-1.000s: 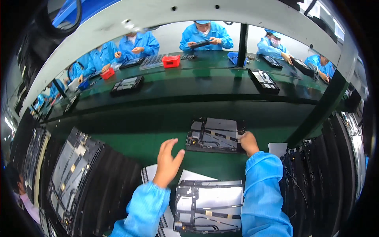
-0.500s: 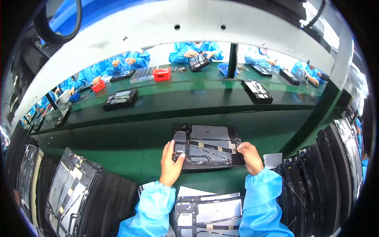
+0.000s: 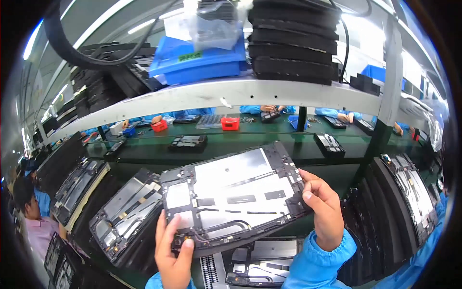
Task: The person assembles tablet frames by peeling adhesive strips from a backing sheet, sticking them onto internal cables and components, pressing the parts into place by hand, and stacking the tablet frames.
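Between both hands I hold an opened flat electronic unit (image 3: 238,188), perhaps a tablet, with silver panels, thin black cables and a black frame. It is lifted off the bench and tilted, its right side higher. My left hand (image 3: 174,248) is closed on the lower left corner, thumb on top. My right hand (image 3: 325,207) grips the right edge between thumb and fingers. Below the held unit lies another similar unit (image 3: 274,250), partly hidden by my right sleeve, next to a spiral-bound notebook (image 3: 210,269).
Left and right stand rows of black trays (image 3: 370,226) with similar units (image 3: 127,212). A grey shelf beam (image 3: 269,90) crosses ahead, carrying a blue bin (image 3: 199,60) and stacked black trays (image 3: 294,43). Beyond it, co-workers' hands work along a green bench (image 3: 269,130) with red bins (image 3: 230,124).
The held unit has risen from the green bench toward me and tilted, right side up. Both hands have moved with it. My view has tipped upward, bringing the shelf's load into sight.
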The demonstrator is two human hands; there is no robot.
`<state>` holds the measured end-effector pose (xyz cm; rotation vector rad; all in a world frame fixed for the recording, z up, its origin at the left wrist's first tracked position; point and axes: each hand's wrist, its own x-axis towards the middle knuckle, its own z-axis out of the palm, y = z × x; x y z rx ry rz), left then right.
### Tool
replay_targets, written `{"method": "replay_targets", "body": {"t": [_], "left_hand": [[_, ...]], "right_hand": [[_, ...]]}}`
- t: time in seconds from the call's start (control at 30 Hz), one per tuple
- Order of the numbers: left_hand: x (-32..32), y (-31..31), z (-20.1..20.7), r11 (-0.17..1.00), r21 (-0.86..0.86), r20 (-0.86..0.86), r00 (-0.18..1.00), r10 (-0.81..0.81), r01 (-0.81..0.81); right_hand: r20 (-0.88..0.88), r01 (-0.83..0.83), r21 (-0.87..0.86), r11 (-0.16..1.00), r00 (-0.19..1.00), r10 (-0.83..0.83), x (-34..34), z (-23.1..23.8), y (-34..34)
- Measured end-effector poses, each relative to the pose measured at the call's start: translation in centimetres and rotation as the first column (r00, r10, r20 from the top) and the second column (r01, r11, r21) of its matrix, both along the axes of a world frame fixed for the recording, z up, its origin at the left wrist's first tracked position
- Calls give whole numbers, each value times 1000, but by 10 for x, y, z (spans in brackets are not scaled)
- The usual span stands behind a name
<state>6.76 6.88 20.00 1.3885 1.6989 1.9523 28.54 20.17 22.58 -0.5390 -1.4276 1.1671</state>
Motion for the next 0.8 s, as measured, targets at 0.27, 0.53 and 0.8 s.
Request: {"method": "replay_targets", "body": {"t": [0.27, 0.53, 0.8], "left_hand": [[-34, -70, 28, 950, 112, -180, 934, 308, -292], [-65, -99, 16, 817, 11, -223, 795, 565, -577], [-76, -91, -16, 854, -43, -290, 824, 486, -519]], "right_hand": [[21, -262, 147, 954, 965, 262, -98, 37, 12], [136, -526, -13, 850, 841, 523, -228, 41, 35], [160, -578, -104, 809, 793, 587, -263, -10, 67]]}}
